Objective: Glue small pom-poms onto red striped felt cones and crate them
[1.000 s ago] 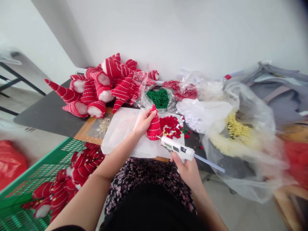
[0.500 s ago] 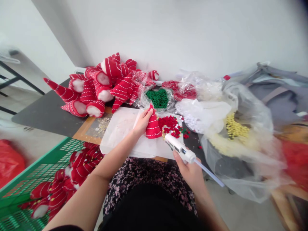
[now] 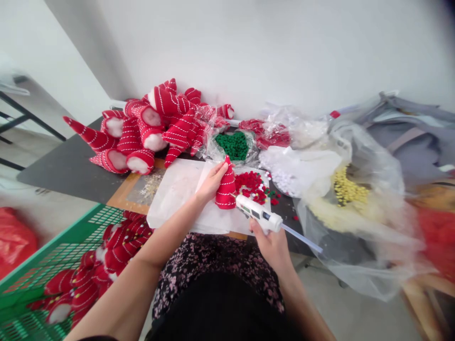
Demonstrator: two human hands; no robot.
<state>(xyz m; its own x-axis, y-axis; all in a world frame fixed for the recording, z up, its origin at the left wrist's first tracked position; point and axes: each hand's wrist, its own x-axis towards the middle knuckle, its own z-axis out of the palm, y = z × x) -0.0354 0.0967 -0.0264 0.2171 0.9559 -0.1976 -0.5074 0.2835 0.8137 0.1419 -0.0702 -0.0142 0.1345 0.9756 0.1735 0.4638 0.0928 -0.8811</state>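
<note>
My left hand [image 3: 212, 182] grips a small red cone hat [image 3: 226, 189] with white stitched stripes near its top, holding it over white paper [image 3: 177, 189]. In my right hand [image 3: 270, 244] is a white glue gun [image 3: 258, 212], with a long translucent glue stick [image 3: 302, 237] poking out of its back. The gun's nozzle is at the lower right side of the hat; whether it touches cannot be made out. Just right of the hat lies a spread of small red pompoms [image 3: 251, 184], mixed with some white and green ones.
Behind stand stuffed red striped cones [image 3: 138, 125] and a bag of green pompoms [image 3: 232, 146]. White pompoms [image 3: 284, 177] and yellow pompoms [image 3: 348, 187] sit in plastic bags at right. A green basket [image 3: 46, 255] with more striped cones is lower left.
My right hand has brought the glue gun left and slightly up, so its nozzle is now at the hat. The hat has turned a little in my left hand.
</note>
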